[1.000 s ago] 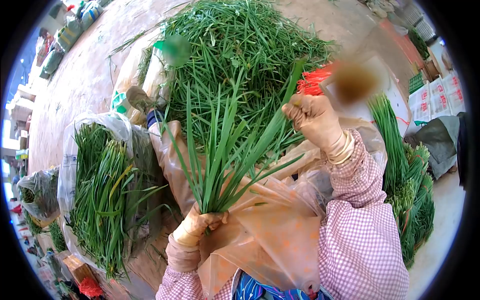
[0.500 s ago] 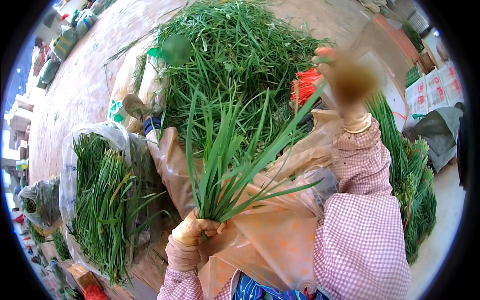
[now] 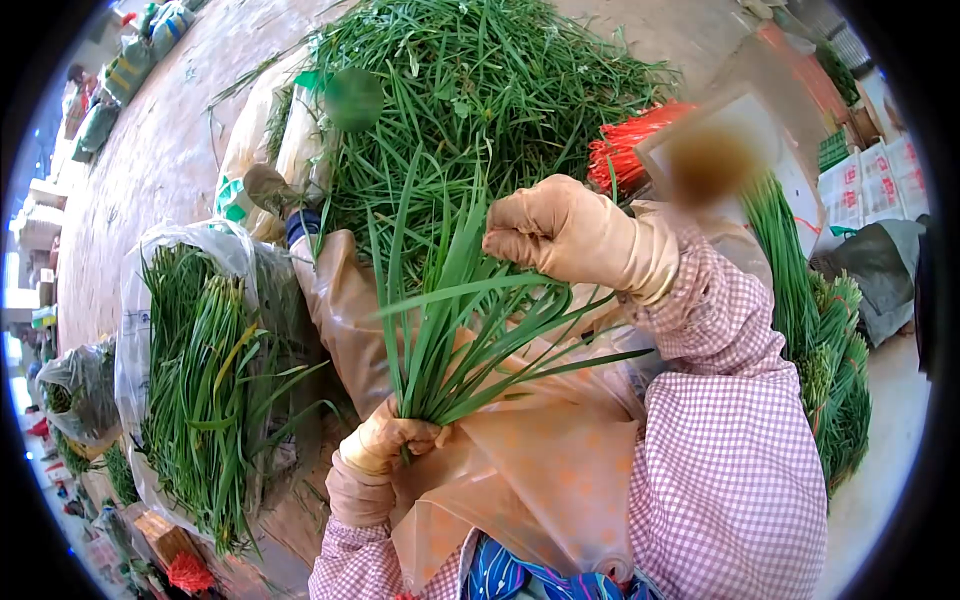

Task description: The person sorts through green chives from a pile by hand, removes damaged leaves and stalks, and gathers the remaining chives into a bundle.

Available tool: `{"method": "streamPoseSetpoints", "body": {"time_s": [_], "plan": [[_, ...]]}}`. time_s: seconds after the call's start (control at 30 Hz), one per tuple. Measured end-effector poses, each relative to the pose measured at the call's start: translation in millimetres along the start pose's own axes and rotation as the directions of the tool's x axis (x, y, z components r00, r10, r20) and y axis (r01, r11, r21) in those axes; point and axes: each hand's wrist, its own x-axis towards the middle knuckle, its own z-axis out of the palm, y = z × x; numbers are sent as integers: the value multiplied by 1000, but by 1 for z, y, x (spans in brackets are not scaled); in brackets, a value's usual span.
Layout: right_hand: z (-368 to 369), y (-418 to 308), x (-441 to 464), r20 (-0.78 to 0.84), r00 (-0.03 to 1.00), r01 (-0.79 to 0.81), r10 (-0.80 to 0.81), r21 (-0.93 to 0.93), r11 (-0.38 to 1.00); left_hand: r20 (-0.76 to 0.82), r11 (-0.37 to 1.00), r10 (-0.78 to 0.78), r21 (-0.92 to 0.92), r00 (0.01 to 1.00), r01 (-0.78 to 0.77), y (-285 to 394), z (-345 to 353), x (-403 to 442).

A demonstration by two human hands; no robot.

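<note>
My left hand (image 3: 390, 437), in a pale glove, is wrapped round the base of a bunch of green leafy stalks (image 3: 440, 350) above the apron (image 3: 520, 470) on my lap. The leaves fan upward and to the right. My gloved right hand (image 3: 555, 230) is closed beside the upper right leaves of this bunch, its fingertips curled at the leaf edges; what it holds, if anything, is hidden. Beyond both hands lies a large heap of loose green stalks (image 3: 460, 100).
On the left, an open plastic bag (image 3: 135, 370) holds green stalks. Red ties (image 3: 630, 150) lie beside a white board (image 3: 790, 150) at the right. Tied green bundles (image 3: 835, 390) stand by my right arm. White printed packages (image 3: 875, 190) are farther right.
My right hand has come back from beside the red ties, down and to the left, to the held bunch. My left hand keeps its grip in nearly the same place.
</note>
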Motion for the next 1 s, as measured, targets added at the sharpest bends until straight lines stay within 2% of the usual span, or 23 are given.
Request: {"method": "streamPoseSetpoints", "body": {"time_s": [0.03,0.1,0.13,0.2,0.27,0.3,0.33,0.37,0.4,0.43,0.47,0.5,0.53,0.57,0.63,0.67,0.73,0.77,0.8,0.87,0.93,0.97,1.0], "plan": [[5,3,0,0,1000,-1,1,1,1000,-122,993,57,-94,991,-69,1,12,-4],[12,7,-2,-227,962,-144,153,56,988,-214,977,97,-166,972,-134,1,21,-16],[10,13,2,-415,865,-202,282,228,953,-251,977,195,-33,948,-210,-2,24,-21],[-17,23,0,-508,691,-122,514,619,776,-308,958,201,-134,930,-252,-6,24,-9],[-28,53,-12,-739,651,-118,174,129,985,-239,976,105,-162,965,-146,-29,-26,20],[-32,62,-16,-772,633,-218,53,-111,970,-294,959,139,-197,946,-202,-25,-24,24],[-36,31,-24,-751,602,-385,-272,-571,725,-353,936,172,-231,919,-264,-21,-21,29],[-30,13,-32,-673,652,-202,-350,-598,775,-336,901,169,-328,927,-283,-15,-18,31],[-11,4,-33,-552,719,-22,-422,-625,780,-321,906,169,-321,932,-275,-6,-10,31],[11,-16,-37,-319,874,39,-366,-705,708,-252,915,164,-321,954,-243,5,0,29],[42,-20,-34,-73,923,225,-378,-693,685,-179,925,160,-317,971,-211,13,7,31],[72,-17,-36,-50,863,341,-502,-676,653,-36,964,126,-232,991,-131,13,-2,35],[91,-15,-37,-28,786,453,-618,-654,606,-24,969,118,-216,993,-121,17,4,36],[93,-16,-35,-40,790,437,-612,-663,608,5,988,94,-127,996,-92,24,12,35],[90,-21,-34,-131,796,508,-592,-389,769,51,998,37,53,998,-39,42,33,26],[86,-22,-36,-141,797,499,-588,-396,771,70,990,7,142,997,-17,51,44,22],[67,-32,-40,7,878,307,-478,-774,553,90,971,-30,238,996,8,64,63,19],[54,-38,-43,230,923,371,-308,-739,562,67,962,-88,264,994,67,69,72,17],[47,-36,-49,224,925,367,-308,-741,563,41,950,-143,286,989,126,74,78,17],[33,-30,-63,107,984,175,-142,-738,652,74,945,-102,320,992,73,83,79,20],[-28,-34,-81,50,996,-7,78,-795,607,98,891,-164,443,982,104,96,73,22],[-59,-34,-101,-162,973,-229,162,-645,729,92,895,-209,418,973,153,102,74,22],[-97,-52,-114,-254,880,-471,402,-579,666,61,894,-180,427,982,137,103,68,21]]}}
